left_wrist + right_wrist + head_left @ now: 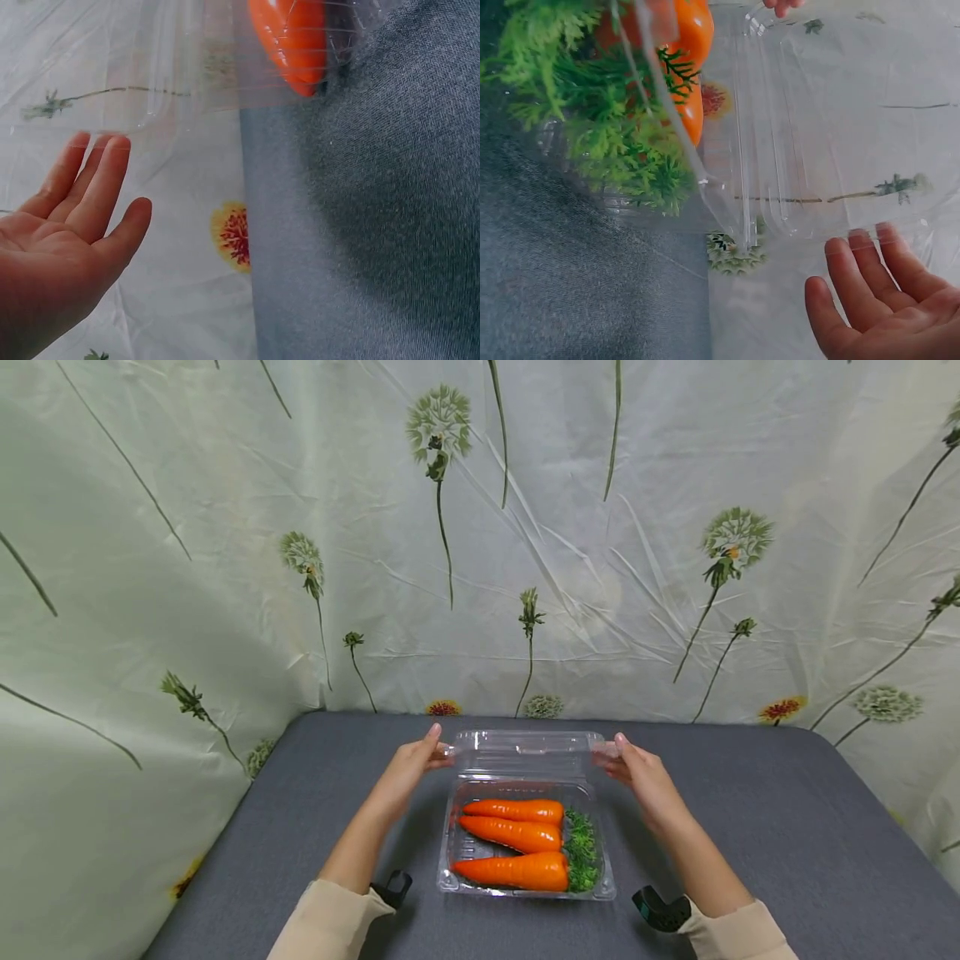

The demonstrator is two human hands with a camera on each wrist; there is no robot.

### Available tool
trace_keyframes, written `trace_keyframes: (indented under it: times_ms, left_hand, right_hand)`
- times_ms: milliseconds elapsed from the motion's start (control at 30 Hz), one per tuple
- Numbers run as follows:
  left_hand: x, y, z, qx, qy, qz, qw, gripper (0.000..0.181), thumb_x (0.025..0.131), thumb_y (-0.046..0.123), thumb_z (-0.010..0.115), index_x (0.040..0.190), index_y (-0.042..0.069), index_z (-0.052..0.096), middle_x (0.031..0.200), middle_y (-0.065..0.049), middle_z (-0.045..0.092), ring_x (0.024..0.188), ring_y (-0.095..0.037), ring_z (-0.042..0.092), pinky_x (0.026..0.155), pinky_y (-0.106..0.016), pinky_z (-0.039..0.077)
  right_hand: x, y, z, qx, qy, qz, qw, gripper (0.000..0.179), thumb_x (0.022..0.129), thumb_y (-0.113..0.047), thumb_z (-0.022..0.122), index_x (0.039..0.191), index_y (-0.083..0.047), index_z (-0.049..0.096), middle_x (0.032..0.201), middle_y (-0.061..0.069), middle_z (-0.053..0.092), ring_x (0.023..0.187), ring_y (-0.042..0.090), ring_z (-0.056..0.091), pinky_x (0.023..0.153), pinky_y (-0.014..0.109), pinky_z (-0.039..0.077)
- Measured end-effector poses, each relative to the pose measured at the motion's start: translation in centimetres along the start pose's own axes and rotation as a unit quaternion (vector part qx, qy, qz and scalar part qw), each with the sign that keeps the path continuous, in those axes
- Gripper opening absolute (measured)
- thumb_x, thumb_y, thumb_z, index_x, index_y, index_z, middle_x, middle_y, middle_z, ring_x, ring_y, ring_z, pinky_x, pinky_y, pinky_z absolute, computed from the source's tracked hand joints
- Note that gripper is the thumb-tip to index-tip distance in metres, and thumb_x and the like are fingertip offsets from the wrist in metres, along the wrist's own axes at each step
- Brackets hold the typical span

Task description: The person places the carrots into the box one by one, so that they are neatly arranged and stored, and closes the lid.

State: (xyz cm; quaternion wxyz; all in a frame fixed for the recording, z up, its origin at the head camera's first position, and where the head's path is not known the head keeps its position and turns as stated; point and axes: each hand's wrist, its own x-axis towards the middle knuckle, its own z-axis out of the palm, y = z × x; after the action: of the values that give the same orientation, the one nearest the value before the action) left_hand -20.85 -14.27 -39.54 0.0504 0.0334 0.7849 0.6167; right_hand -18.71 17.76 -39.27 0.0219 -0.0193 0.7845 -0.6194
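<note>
A clear plastic clamshell box (pixel 444 882) sits on the table with its lid (pixel 528 743) raised at the back. Three orange carrots (pixel 517 834) with leafy green tops (pixel 581 852) lie side by side in its base, tips to the left. My left hand (pixel 412 767) is at the lid's left edge; in the left wrist view its nearly straight fingertips (pixel 116 142) touch the clear plastic, thumb apart. On the other side my right hand (pixel 641 777) mirrors it, extended fingertips (pixel 838 247) against the lid's right edge and thumb away from it.
The box stands on a dark grey cloth-covered table (pixel 300 810). Behind and to the left hangs a pale curtain (pixel 375 560) printed with dandelions. A black band with a device (pixel 662 910) is on the right wrist, another black device (pixel 393 888) on the left.
</note>
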Motion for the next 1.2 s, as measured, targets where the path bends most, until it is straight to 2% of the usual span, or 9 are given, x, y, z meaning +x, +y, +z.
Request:
trace_keyframes:
  times_ms: [133,433,500,667,767,900,967,1100,1200]
  left_hand:
    - [-0.7,0.0,-0.1,0.035,-0.014,-0.001,0.9993,0.061,0.089,0.051,0.043,0.110,-0.004,0.060,0.111,-0.016,0.059,0.103,-0.029,0.053,0.098,-0.053,0.027]
    - [-2.4,-0.5,-0.3,0.060,-0.080,0.043,0.9941,0.044,0.091,0.033,0.052,0.119,0.000,0.055,0.118,-0.012,0.055,0.109,-0.026,0.049,0.095,-0.047,0.035]
    - [-2.8,-0.7,-0.5,0.065,-0.100,0.047,0.9917,0.046,0.090,0.032,0.053,0.124,0.001,0.051,0.123,-0.013,0.052,0.114,-0.027,0.046,0.096,-0.047,0.035]
    - [-3.6,-1.2,-0.8,0.084,-0.142,0.067,0.9840,0.055,0.087,0.032,0.058,0.131,0.002,0.043,0.132,-0.015,0.044,0.123,-0.033,0.034,0.100,-0.051,0.027]
    - [-4.0,-1.4,-1.0,0.104,-0.159,0.084,0.9782,0.061,0.084,0.030,0.062,0.134,0.003,0.039,0.136,-0.014,0.039,0.126,-0.035,0.029,0.100,-0.054,0.023]
    - [-4.6,-1.7,-0.9,0.139,-0.166,0.106,0.9707,0.070,0.080,0.032,0.068,0.136,0.005,0.037,0.140,-0.011,0.033,0.127,-0.034,0.028,0.100,-0.054,0.024]
    - [-4.9,-1.8,-0.8,0.162,-0.163,0.118,0.9661,0.074,0.077,0.034,0.070,0.137,0.005,0.036,0.141,-0.010,0.031,0.126,-0.033,0.029,0.099,-0.053,0.026]
    - [-5.5,-2.2,-0.6,0.191,-0.159,0.136,0.9590,0.079,0.075,0.038,0.071,0.138,0.005,0.034,0.143,-0.009,0.029,0.125,-0.032,0.031,0.098,-0.051,0.029]
    - [-5.7,-2.6,-0.5,0.194,-0.161,0.151,0.9558,0.081,0.075,0.036,0.071,0.139,0.004,0.032,0.143,-0.012,0.027,0.125,-0.034,0.031,0.097,-0.052,0.030]
  right_hand:
    - [-0.9,-0.2,-0.2,-0.031,-0.016,0.011,0.9993,0.064,0.094,-0.047,0.032,0.125,0.008,0.046,0.129,0.025,0.043,0.117,0.035,0.043,0.098,0.046,0.032]
    - [-2.8,0.9,-0.9,-0.053,-0.081,-0.058,0.9936,0.042,0.097,-0.029,0.039,0.128,-0.002,0.048,0.131,0.018,0.044,0.117,0.036,0.041,0.096,0.058,0.027]
    - [-3.1,1.1,-1.1,-0.038,-0.103,-0.064,0.9918,0.041,0.097,-0.024,0.041,0.130,-0.001,0.045,0.133,0.019,0.042,0.120,0.036,0.038,0.097,0.056,0.028]
    - [-3.8,1.8,-1.4,-0.010,-0.146,-0.077,0.9863,0.043,0.094,-0.015,0.047,0.134,0.000,0.039,0.136,0.020,0.037,0.122,0.028,0.035,0.091,0.029,0.041]
    - [-4.1,2.4,-1.5,-0.003,-0.161,-0.087,0.9831,0.046,0.092,-0.010,0.050,0.135,-0.001,0.037,0.138,0.019,0.034,0.123,0.012,0.035,0.096,0.034,0.037]
    - [-4.5,3.2,-1.3,-0.012,-0.162,-0.109,0.9807,0.050,0.089,-0.007,0.054,0.136,-0.002,0.036,0.139,0.018,0.033,0.119,-0.005,0.032,0.098,0.060,0.019]
    - [-4.8,3.5,-1.1,-0.022,-0.154,-0.118,0.9807,0.052,0.087,-0.006,0.056,0.136,-0.003,0.037,0.139,0.017,0.033,0.118,-0.007,0.031,0.096,0.064,0.016]
    - [-5.3,4.1,-0.7,-0.057,-0.134,-0.144,0.9788,0.056,0.085,-0.006,0.061,0.136,-0.003,0.038,0.139,0.015,0.034,0.121,-0.004,0.029,0.095,0.061,0.021]
    - [-5.7,4.6,-0.4,-0.076,-0.123,-0.164,0.9757,0.058,0.082,-0.006,0.063,0.135,-0.003,0.039,0.139,0.015,0.034,0.122,-0.001,0.029,0.100,0.043,0.029]
